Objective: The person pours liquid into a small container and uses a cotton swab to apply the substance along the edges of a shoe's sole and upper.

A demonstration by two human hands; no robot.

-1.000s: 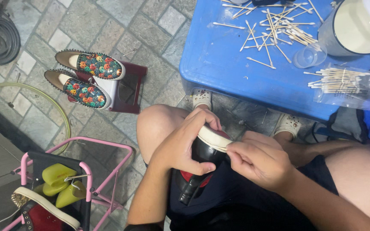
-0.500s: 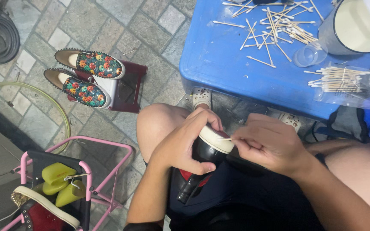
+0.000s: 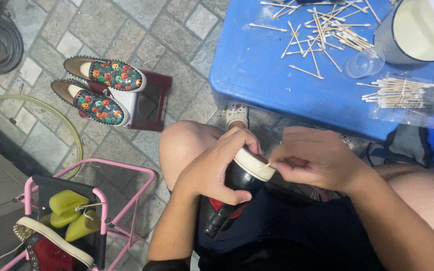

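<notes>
1. Head view, the work in the lap: the left hand (image 3: 212,168) is wrapped around a black shoe (image 3: 237,185) with a white sole edge (image 3: 255,163) and a red lining. The fingers curl over the toe end and clamp it firmly against the thigh. The shoe's long axis runs from about 1 o'clock at the toe down to 7 o'clock at the heel.

2. Same view, the other hand: the right hand (image 3: 317,158) has its fingertips pressed together, pinching a cotton swab (image 3: 265,165). The swab's tip touches the white sole edge, which lies at 9 o'clock from that grip. The swab lies roughly level, pointing left. The right hand is the nearer one to the point of contact; the left only steadies the shoe.

3. Same view, surroundings:
   - At 12 to 2 o'clock a blue table (image 3: 257,75) carries scattered cotton swabs (image 3: 322,35), a small clear cup (image 3: 362,62), a bag of swabs (image 3: 403,95) and a white pot (image 3: 423,27).
   - At 10 o'clock a pair of colourful studded loafers (image 3: 101,90) sits on a dark red stool (image 3: 151,103).
   - At 8 o'clock a pink rack (image 3: 101,200) holds yellow shoe trees (image 3: 71,211).
</notes>
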